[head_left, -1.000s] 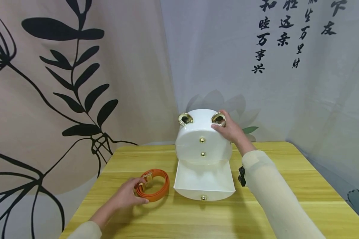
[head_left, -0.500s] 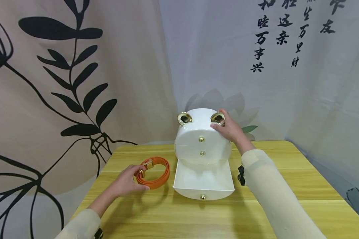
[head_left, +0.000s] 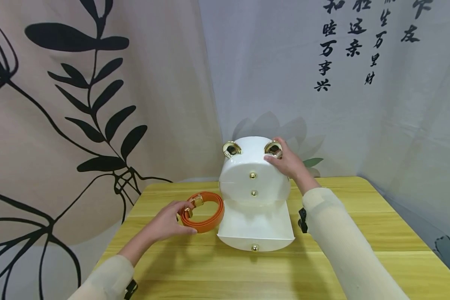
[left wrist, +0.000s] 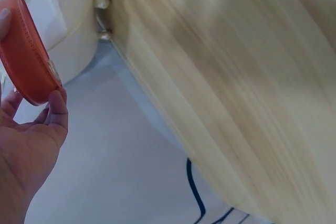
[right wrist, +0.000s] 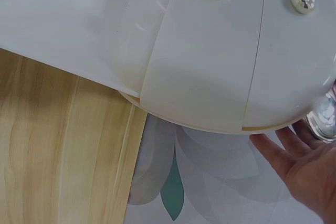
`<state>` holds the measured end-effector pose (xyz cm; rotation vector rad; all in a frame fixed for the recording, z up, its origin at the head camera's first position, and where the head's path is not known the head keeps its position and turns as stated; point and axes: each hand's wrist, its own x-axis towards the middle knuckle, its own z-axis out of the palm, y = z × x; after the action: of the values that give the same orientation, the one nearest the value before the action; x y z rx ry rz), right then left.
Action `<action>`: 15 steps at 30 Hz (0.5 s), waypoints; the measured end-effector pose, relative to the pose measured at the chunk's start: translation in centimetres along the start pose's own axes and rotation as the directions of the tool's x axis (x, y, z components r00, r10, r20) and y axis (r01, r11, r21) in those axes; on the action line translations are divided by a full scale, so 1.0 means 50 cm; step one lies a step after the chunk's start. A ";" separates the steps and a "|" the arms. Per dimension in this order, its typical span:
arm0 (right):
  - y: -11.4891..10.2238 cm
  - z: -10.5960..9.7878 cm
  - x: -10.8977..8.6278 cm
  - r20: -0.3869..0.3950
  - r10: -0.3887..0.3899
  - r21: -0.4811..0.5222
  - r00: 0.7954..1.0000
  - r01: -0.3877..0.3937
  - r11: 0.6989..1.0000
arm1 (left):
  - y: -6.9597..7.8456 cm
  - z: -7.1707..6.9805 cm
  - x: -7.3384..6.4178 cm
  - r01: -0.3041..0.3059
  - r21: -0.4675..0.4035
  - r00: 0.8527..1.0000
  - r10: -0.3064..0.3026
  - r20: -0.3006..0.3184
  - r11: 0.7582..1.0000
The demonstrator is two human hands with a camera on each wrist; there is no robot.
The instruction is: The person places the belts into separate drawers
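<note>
A coiled orange belt with a gold buckle is pinched in my left hand, raised above the table. In the left wrist view, fingers and thumb hold the belt by its edges. The coil's right side overlaps the left edge of the pulled-out bottom drawer. That drawer belongs to a white rounded storage box with gold knobs. My right hand grips the box's upper right corner at a gold ring-shaped ear, thumb in front. The right wrist view shows fingers against the box's side; the thumb is hidden there.
The box stands at the back of a yellow wooden table. A second gold ear sits on its upper left. Behind the table hangs a curtain printed with plants and writing.
My left hand has lifted the coiled belt and carried it rightward, up to the drawer's left edge. The right hand and the box have stayed in place.
</note>
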<state>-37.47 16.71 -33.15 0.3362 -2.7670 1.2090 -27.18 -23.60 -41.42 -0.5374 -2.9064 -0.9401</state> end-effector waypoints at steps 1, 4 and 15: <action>0.000 0.000 0.000 -0.002 0.000 -0.002 1.000 0.000 1.000 | 0.004 0.002 0.003 -0.009 -0.003 1.000 0.009 0.002 1.000; 0.000 0.000 0.000 -0.008 -0.001 -0.008 1.000 0.001 1.000 | 0.016 0.008 0.012 -0.038 -0.011 0.999 0.038 0.012 0.999; -0.002 0.000 0.000 -0.007 0.001 -0.008 1.000 -0.001 1.000 | 0.070 0.032 0.038 -0.105 -0.009 0.993 0.105 0.054 0.994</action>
<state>-37.43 16.65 -33.11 0.3294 -2.7661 1.1962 -27.68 -19.43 -40.49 -0.7193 -2.8904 -0.9353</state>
